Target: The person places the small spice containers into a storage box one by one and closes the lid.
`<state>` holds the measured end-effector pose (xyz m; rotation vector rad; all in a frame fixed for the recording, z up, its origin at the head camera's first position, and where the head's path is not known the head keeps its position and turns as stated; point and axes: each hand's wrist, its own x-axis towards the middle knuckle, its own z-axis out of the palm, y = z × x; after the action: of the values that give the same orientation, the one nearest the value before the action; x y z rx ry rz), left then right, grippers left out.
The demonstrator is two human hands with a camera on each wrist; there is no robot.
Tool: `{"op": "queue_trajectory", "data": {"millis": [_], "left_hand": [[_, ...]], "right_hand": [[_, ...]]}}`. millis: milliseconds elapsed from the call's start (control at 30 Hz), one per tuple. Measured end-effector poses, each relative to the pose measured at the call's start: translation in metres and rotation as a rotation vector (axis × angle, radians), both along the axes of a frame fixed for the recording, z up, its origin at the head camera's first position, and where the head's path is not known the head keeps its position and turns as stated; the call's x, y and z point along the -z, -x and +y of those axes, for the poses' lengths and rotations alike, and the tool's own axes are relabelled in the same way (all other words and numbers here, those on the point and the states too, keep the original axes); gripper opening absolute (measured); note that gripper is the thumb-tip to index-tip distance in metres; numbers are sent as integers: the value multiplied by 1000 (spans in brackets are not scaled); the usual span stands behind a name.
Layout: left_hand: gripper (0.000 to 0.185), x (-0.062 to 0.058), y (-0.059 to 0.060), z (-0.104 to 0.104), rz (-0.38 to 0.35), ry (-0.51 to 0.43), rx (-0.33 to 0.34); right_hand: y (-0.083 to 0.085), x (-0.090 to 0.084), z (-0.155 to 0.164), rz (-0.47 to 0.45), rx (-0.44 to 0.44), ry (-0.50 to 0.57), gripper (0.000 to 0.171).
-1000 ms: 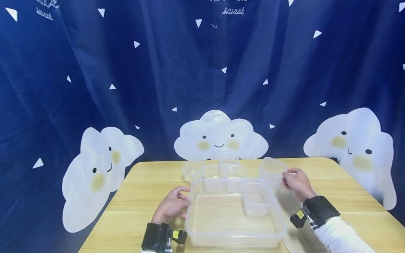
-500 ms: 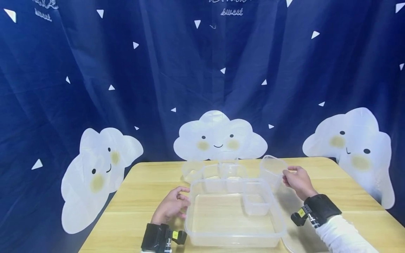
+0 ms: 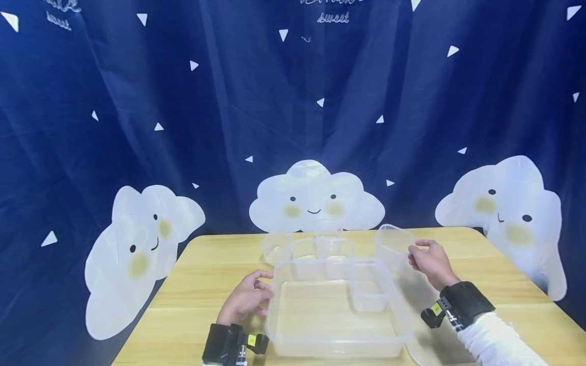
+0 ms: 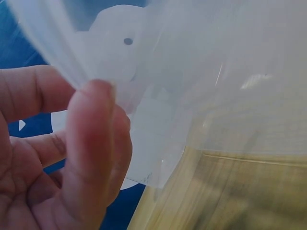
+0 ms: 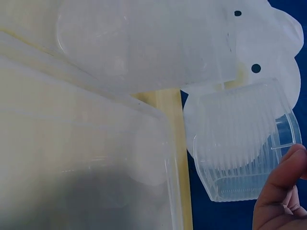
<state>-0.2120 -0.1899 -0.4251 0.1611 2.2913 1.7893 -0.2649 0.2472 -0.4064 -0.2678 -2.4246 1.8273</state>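
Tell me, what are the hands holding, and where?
The right hand holds a small clear tub by its rim. The left hand pinches the big clear container at its left rim.

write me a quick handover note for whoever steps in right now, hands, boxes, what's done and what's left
Left hand: fingers curled on the left rim of the large clear container, steadying it on the wooden table.
Right hand: holds one small clear box lifted and tilted just beyond the container's far right corner.
Done: one small box already sits inside the container, at its right side.
Left: the held box is not yet in; more small clear boxes wait on the table behind the container. A flat clear lid seems to lie to the container's right.
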Motion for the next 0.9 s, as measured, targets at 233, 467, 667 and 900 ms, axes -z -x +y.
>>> {"op": "queue_trajectory", "data": {"millis": [233,467,667,900], "left_hand": [[53,-2,1,-1,0,-1,1],[53,1,-1,-1,-2,8,-2],[53,3,1,0,-1,14,-8],[54,3,2,0,7,18,-7]], "right_hand": [[-1,-6,-1,24,-2,4,53],[-3,-8,0,6,4,16,54],[-3,-9,-1,6,16,22,53],[-5,-14,-2,22,11,25,54]]}}
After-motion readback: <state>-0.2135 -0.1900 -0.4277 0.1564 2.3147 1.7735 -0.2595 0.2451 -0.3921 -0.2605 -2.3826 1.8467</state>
